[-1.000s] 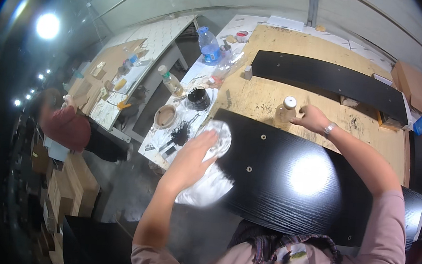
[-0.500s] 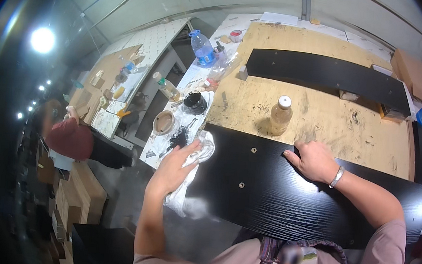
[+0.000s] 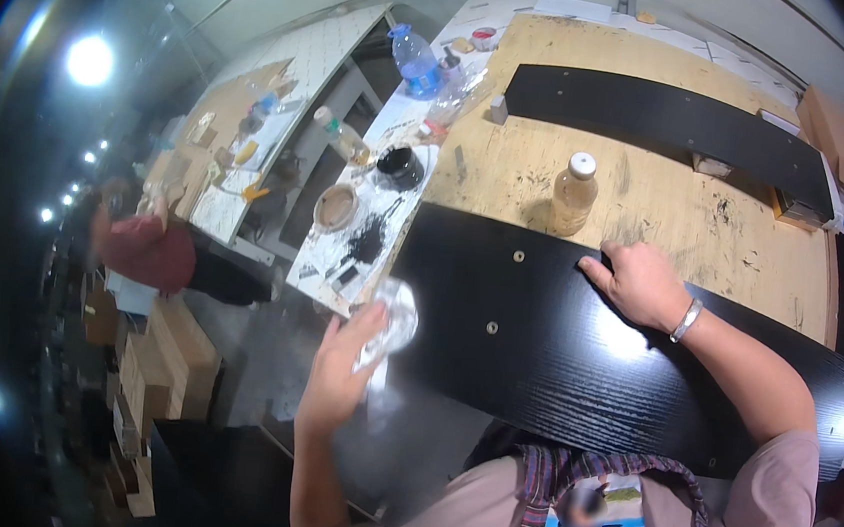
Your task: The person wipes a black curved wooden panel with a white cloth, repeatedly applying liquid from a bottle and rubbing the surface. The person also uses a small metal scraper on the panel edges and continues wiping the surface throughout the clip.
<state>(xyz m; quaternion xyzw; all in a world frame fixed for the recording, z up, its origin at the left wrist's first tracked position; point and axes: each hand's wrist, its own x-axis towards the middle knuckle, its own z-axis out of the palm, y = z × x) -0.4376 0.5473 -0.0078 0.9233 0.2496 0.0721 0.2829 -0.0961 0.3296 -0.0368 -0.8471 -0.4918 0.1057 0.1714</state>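
Note:
My left hand [image 3: 338, 362] is closed around a crumpled white cloth [image 3: 397, 324], pressed against the left end of a black wood-grain board [image 3: 547, 325]. The cloth is partly blurred, and its loose end hangs below my fingers. On the board's far edge rests my right hand [image 3: 641, 285], fingers curled over it and thumb lying along the top. Two small round metal fittings sit in the board's surface near its left end. Just beyond the far edge stands a bottle [image 3: 574, 197] of yellowish liquid with a white cap.
A second black board [image 3: 655, 118] lies on blocks farther back on the stained wooden tabletop [image 3: 639, 197]. To the left are a black paint pot [image 3: 400, 168], a brown tub [image 3: 335, 208], a green-labelled bottle [image 3: 341, 136] and a large blue jug [image 3: 415, 67]. Another person [image 3: 150, 252] stands far left.
My left hand and the cloth have slid nearer to me along the board's left end. My right hand keeps its place on the far edge. The whole view has shifted a little.

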